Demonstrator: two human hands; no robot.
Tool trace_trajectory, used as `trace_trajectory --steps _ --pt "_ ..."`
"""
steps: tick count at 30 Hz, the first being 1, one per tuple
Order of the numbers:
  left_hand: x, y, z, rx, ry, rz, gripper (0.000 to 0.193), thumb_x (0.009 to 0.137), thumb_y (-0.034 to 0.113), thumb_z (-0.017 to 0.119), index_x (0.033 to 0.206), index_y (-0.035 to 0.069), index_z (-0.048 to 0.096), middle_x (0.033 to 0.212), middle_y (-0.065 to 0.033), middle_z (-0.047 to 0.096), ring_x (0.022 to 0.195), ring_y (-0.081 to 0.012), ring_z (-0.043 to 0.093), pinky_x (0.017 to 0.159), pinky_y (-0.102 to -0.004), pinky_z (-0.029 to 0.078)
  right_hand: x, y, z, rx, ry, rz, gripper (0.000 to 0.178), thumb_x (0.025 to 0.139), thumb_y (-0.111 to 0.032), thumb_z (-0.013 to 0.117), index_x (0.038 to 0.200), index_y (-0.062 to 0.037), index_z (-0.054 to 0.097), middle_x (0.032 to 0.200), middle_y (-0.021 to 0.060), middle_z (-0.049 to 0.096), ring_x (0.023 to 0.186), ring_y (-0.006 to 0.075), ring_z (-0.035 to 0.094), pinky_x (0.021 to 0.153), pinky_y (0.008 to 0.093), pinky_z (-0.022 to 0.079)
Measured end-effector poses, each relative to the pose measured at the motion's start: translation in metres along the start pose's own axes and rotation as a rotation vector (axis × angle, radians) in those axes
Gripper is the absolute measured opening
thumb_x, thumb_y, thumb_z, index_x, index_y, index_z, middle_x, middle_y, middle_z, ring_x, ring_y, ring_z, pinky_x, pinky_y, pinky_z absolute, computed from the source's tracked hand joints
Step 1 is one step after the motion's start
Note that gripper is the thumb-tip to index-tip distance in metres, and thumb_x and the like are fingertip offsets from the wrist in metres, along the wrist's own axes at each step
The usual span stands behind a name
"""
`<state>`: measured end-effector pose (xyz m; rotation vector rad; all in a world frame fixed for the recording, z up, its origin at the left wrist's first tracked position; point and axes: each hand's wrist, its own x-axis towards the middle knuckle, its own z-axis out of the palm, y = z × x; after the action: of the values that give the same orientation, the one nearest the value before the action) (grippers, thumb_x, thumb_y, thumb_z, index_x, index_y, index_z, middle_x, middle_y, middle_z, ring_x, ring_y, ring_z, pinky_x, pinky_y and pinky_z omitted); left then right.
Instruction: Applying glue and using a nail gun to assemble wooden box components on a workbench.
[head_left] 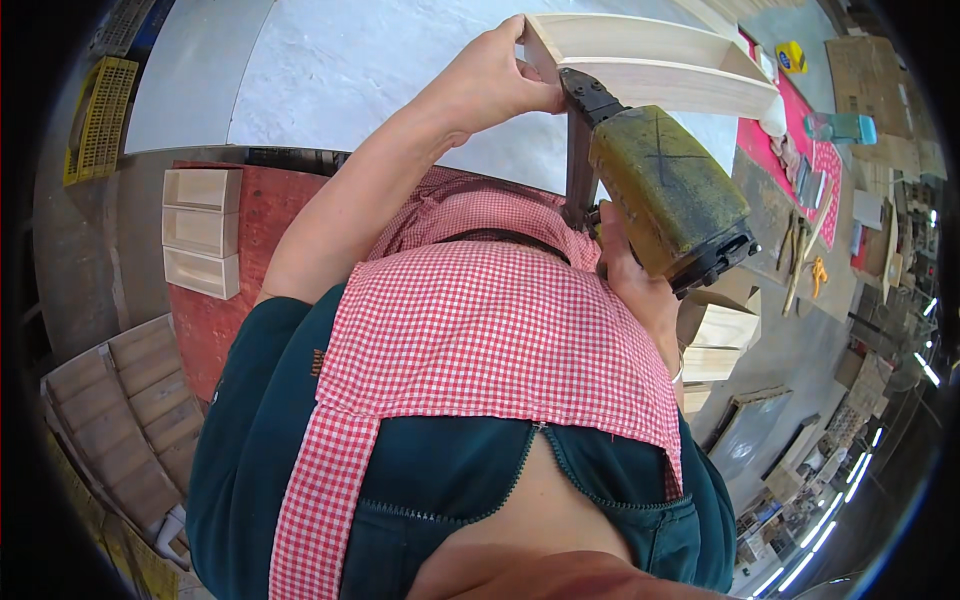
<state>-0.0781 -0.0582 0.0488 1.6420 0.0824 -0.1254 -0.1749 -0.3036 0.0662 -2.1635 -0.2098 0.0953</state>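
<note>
My left hand grips the near left corner of a long, pale wooden box, thumb and fingers closed on its end board. The box rests on, or just above, the grey-white tabletop. My right hand is wrapped round the handle of a nail gun with a worn yellow-green body and black nose. The nose meets, or almost meets, the box's corner right beside my left fingers; actual contact cannot be made out. Most of my right fingers are hidden behind the tool.
Three small wooden boxes stand in a row on a red board at left. More pale wooden boxes sit by my right side. Right of the table lie orange scissors and a clear teal-capped bottle. A yellow crate stands far left.
</note>
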Motion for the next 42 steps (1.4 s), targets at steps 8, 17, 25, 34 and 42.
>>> trace_trajectory --steps 8,17,25,34,42 --pt "-0.002 0.02 0.001 0.064 -0.005 -0.054 0.078 0.073 0.006 0.082 0.144 -0.004 0.051 0.139 -0.0191 0.059 0.102 -0.0229 0.066 0.089 -0.0343 0.057 -0.001 0.001 0.002 -0.055 0.0 -0.021 0.041 0.084 -0.013 0.078 0.122 -0.0026 0.067 0.117 0.0166 0.072 0.101 0.0267 0.073 0.077 0.0316 0.062" --pt "0.02 -0.002 -0.014 -0.442 -0.054 -0.151 0.059 0.079 0.0 0.078 0.132 -0.01 0.053 0.118 -0.0218 0.062 0.104 -0.0261 0.064 0.093 -0.0282 0.053 0.003 -0.002 0.004 -0.055 0.035 0.0 0.039 0.085 -0.013 0.078 0.121 -0.0029 0.067 0.114 0.0168 0.072 0.098 0.0278 0.073 0.074 0.033 0.062" --pt "0.016 0.006 -0.017 -0.523 -0.075 -0.173 0.056 0.081 0.0 0.077 0.13 -0.012 0.053 0.117 -0.0211 0.061 0.103 -0.026 0.063 0.092 -0.0272 0.053 0.007 -0.004 0.004 -0.07 -0.027 -0.032 0.04 0.084 -0.013 0.079 0.12 -0.002 0.067 0.112 0.0169 0.072 0.094 0.0279 0.073 0.071 0.0335 0.062" --pt "0.016 0.005 -0.018 -0.521 -0.085 -0.176 0.058 0.081 0.001 0.078 0.131 -0.013 0.053 0.119 -0.0216 0.06 0.105 -0.0263 0.062 0.093 -0.0278 0.052 0.007 -0.002 0.006 -0.043 -0.02 -0.031 0.04 0.084 -0.012 0.079 0.119 -0.0006 0.066 0.11 0.0181 0.072 0.094 0.0291 0.073 0.071 0.0338 0.061" --pt "0.013 0.003 -0.015 -0.521 -0.059 -0.165 0.058 0.082 0.003 0.079 0.131 -0.014 0.052 0.121 -0.0225 0.059 0.108 -0.0266 0.061 0.094 -0.0292 0.052 0.006 -0.006 0.009 0.022 0.0 -0.007 0.04 0.084 -0.012 0.079 0.12 0.0 0.064 0.11 0.0189 0.071 0.094 0.0294 0.073 0.071 0.0345 0.061"
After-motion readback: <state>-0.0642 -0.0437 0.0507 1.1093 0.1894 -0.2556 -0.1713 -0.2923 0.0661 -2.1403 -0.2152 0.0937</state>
